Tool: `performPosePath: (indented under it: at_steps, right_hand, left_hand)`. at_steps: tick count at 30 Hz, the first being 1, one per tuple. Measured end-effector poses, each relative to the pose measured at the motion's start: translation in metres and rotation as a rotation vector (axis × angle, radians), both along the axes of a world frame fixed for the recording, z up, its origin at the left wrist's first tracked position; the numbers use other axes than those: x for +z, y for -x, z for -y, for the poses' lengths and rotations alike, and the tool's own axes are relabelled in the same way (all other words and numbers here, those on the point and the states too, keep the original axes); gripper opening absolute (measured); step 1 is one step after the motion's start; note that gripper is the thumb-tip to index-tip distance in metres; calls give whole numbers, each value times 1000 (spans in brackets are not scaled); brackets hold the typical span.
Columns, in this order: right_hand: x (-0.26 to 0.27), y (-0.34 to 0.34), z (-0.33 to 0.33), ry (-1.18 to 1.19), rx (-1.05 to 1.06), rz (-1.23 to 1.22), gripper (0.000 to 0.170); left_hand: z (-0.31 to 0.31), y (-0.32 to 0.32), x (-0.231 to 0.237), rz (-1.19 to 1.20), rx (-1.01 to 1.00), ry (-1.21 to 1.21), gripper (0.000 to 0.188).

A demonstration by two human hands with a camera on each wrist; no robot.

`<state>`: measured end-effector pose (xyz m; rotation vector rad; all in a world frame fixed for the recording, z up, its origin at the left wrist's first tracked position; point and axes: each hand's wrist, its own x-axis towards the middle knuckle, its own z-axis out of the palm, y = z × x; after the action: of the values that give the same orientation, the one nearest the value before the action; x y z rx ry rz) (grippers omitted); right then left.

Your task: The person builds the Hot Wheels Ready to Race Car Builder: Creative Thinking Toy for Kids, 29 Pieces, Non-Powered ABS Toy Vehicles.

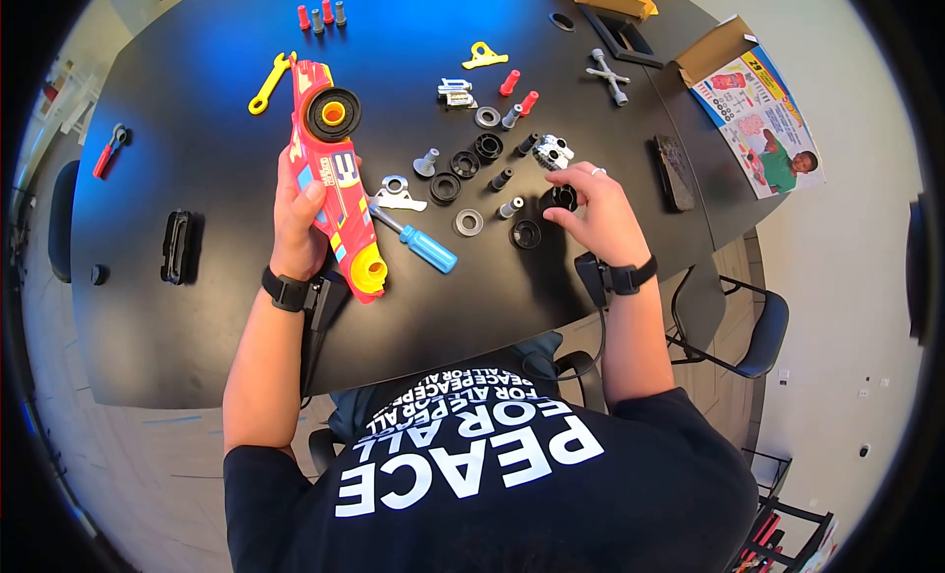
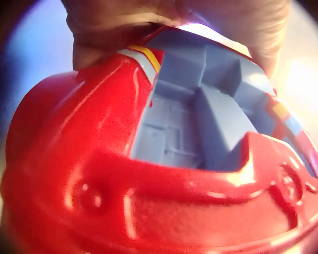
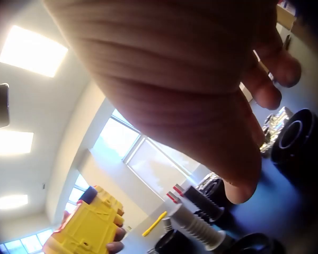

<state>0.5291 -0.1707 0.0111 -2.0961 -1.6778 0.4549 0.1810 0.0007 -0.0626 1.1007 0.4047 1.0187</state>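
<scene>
In the head view my left hand [image 1: 300, 204] grips a red toy race car body [image 1: 340, 179] along its side, holding it lengthwise above the table. A black wheel with a yellow hub [image 1: 335, 113] is on the car's far end, and a yellow round part [image 1: 369, 270] shows at the near end. Close up, the left wrist view shows the car's grey cockpit [image 2: 175, 116]. My right hand [image 1: 602, 214] reaches over a black toy wheel [image 3: 299, 140], thumb and fingers spread around it. A gap shows between thumb and wheel in the right wrist view.
Several loose wheels [image 1: 445, 187], grey rings [image 1: 469, 222] and pegs [image 1: 509, 208] lie between the hands. A blue screwdriver [image 1: 428, 249] is beside the car. Farther out are a yellow wrench [image 1: 271, 84], a grey cross-shaped wrench [image 1: 608, 78] and a picture box [image 1: 753, 110].
</scene>
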Motion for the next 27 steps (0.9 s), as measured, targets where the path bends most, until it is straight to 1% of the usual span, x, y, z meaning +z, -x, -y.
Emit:
performPosePath:
  at_steps: [1, 2, 3, 4, 6, 8, 10, 11, 12, 14, 15, 16, 19, 21, 24, 25, 26, 27]
  right_hand:
    - [5, 5, 2, 2, 1, -2, 50]
    - [9, 10, 4, 53, 28, -45, 49]
    - [9, 15, 7, 104, 54, -89, 48]
    - [6, 20, 10, 104, 54, -91, 48]
    - [-4, 30, 16, 66, 70, -3, 44]
    - [-8, 38, 20, 65, 72, -2, 42]
    - [-9, 41, 22, -50, 31, 41, 43]
    - [13, 56, 16, 88, -107, -62, 42]
    - [11, 63, 11, 87, -104, -65, 42]
    - [5, 77, -1, -302, 128, -48, 43]
    - [1, 87, -11, -332, 179, -40, 47]
    - [-8, 93, -22, -304, 205, -60, 51]
    - [-42, 97, -53, -327, 246, 2, 49]
    - [-54, 100, -67, -245, 242, 34, 45]
    - [-48, 99, -68, -192, 238, -32, 40]
    - [-50, 96, -66, -375, 295, 10, 40]
    - [-36, 104, -61, -373, 301, 6, 40]
    - [-17, 110, -52, -366, 297, -134, 42]
  left_hand:
    - [0, 0, -1, 1, -1, 2, 81]
    - [0, 0, -2, 1, -3, 3, 81]
    - [0, 0, -2, -2, -4, 5, 81]
    - [-1, 0, -3, 3, -5, 10, 81]
    - [-1, 1, -4, 4, 2, 14, 81]
    - [-1, 0, -3, 1, 26, 12, 81]
    - [0, 0, -3, -3, 42, 12, 82]
    - [0, -1, -3, 6, 39, 17, 82]
    - [1, -1, -3, 14, 34, 22, 82]
    - [1, -2, -4, 11, 29, 20, 84]
    - [1, -2, -5, 17, 25, 20, 84]
    - [0, -2, -4, 23, 23, 20, 84]
    - [0, -2, -5, 28, 44, 1, 84]
    - [-3, -1, -7, 42, 57, -19, 84]
    - [-4, -1, -7, 45, 84, -41, 80]
    - [-4, -2, -6, 38, 95, -43, 80]
    - [-3, -2, -4, 31, 104, -46, 80]
    - [-3, -2, -2, 30, 108, -44, 80]
